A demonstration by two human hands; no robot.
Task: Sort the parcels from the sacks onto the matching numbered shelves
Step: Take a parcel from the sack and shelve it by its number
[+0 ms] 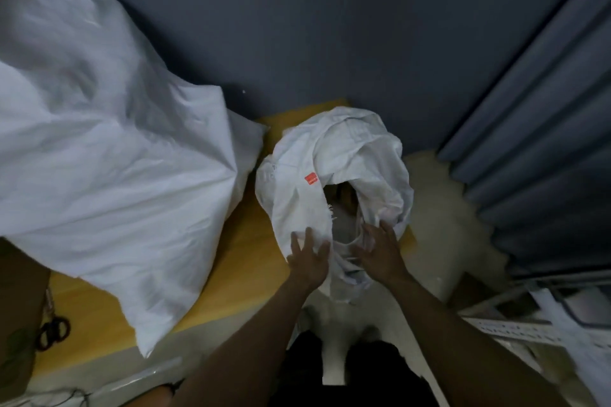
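Both hands reach forward with fingers spread and straight, gripping nothing. The left hand (pixel 308 258) lies flat against the frayed near-left rim of the smaller, crumpled white woven sack (pixel 334 155). The right hand (pixel 380 249) is at the near-right rim of the same mouth, its fingertips over the folded fabric. Blur leaves it unclear whether they press on the fabric or are just clear of it.

There are two sacks. The large, full white woven sack (pixel 99 149) slumps over the left part of the yellow wooden board (pixel 244 261), and one of its corners hangs past the board's near edge. The smaller sack stands at the board's right end, just beside the large one, with its mouth gaping towards the person. It carries one small orange-red label (pixel 310 179) on the left side of its rim.

Inside the open mouth the hollow is dark. A brownish shape (pixel 344 196) shows deep within, too dim to identify as a parcel.

A blue-grey pleated curtain (pixel 545 129) hangs at the right. One pair of dark-handled scissors (pixel 53 330) lies off the board's near-left corner.
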